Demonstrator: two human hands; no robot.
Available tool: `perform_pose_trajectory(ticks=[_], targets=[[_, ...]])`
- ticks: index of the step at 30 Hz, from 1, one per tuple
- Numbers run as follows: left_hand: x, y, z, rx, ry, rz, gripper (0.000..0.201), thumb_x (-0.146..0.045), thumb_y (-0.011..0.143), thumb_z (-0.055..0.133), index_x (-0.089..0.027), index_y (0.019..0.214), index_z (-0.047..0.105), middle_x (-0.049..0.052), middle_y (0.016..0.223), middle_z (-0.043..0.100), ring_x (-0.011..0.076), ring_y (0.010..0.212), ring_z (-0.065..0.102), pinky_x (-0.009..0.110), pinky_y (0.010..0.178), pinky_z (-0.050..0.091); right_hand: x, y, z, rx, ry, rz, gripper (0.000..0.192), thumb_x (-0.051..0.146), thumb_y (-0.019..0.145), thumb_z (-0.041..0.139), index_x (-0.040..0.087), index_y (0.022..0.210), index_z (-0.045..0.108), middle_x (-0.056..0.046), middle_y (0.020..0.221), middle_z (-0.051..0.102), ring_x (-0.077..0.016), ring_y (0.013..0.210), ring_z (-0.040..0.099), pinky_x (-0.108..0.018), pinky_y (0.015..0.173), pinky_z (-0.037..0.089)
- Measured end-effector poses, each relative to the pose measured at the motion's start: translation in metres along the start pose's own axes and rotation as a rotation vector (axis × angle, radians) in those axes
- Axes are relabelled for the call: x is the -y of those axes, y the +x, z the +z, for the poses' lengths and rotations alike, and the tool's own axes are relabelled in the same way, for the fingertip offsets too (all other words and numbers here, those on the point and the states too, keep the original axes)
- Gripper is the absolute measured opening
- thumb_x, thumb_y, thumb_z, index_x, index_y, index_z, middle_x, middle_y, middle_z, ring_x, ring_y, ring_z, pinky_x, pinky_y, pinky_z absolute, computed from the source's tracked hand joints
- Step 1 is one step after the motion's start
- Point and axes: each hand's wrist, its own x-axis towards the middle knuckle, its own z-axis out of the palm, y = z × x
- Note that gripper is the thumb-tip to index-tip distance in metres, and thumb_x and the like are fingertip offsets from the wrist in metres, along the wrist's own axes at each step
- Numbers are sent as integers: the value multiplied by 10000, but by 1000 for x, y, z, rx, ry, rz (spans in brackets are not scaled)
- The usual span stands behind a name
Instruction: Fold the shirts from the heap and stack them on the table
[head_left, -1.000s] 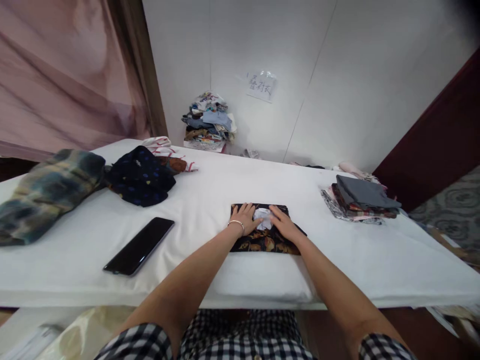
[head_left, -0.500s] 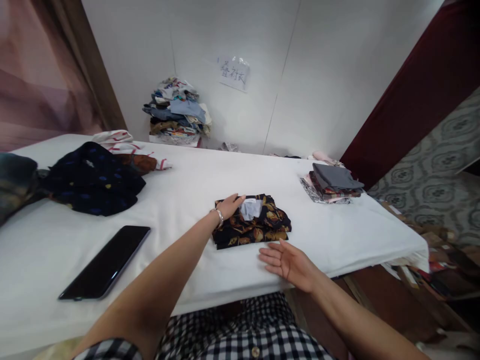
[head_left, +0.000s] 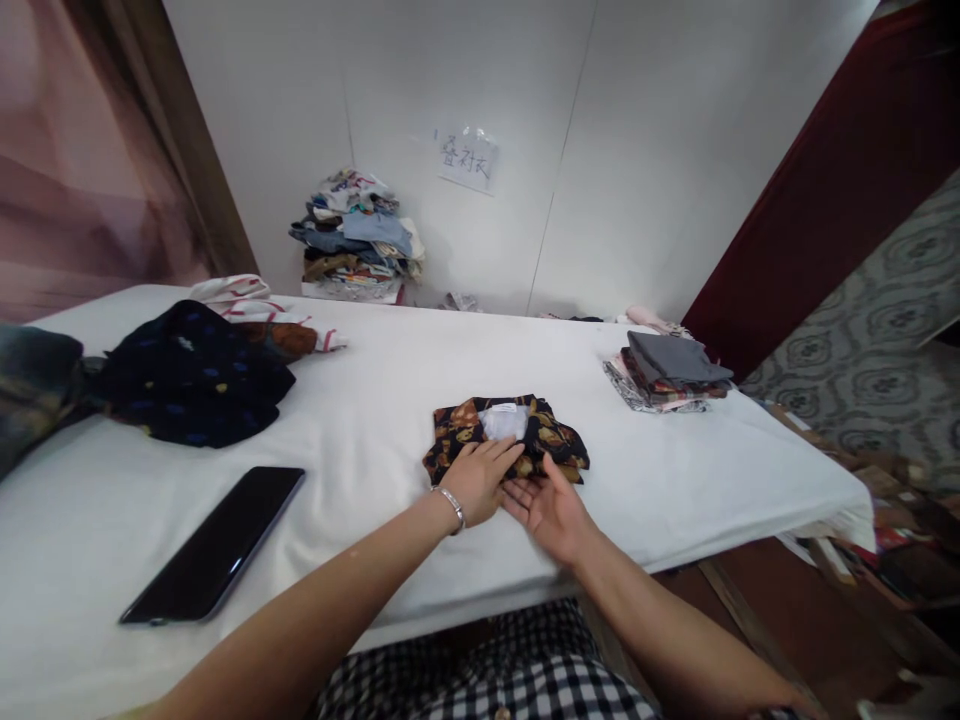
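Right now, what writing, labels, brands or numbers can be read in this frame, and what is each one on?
Paper sign taped to the white wall: three handwritten Chinese characters, likely "叠衬衣"; the first is unclear.
White tag at the collar of the folded floral shirt: too small to read.
Phone on the table: dark screen, no text.

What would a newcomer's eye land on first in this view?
First the two hands meeting at the near edge of a folded dark floral shirt mid-table: the left hand lies on it, the right hand palm-up at its edge. Next, the black phone lying flat at near left, and the stack of folded clothes at the far right of the white table.
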Motion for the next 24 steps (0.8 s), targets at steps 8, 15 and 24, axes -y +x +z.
perform_pose_trajectory(ticks=[8,15,24], targets=[[-13,8,-3,15,57,-15,568,-16,828,416,-193,1358,519,100,1406,583,267,1301,507,494,1052,426,6,29,18,8,-175,-176,317,424,774,762,152,911,675,-47,849,719,-162,720,667,-271,576,545],[-20,1,2,-23,130,3,711,33,744,391,-239,1386,531,67,1534,440,285,1418,391,551,1143,364,-2,45,22,-135,77,-217,83,231,798,686,152,795,662,-23,703,707,-128,599,634,-206,474,475],[37,-56,29,-481,-3,132,901,-191,709,574,-636,1410,225,-138,1365,567,307,1155,645,483,893,615,48,45,-14,-59,95,-216,142,264,828,632,220,700,677,18,695,740,-138,633,696,-243,617,566]])
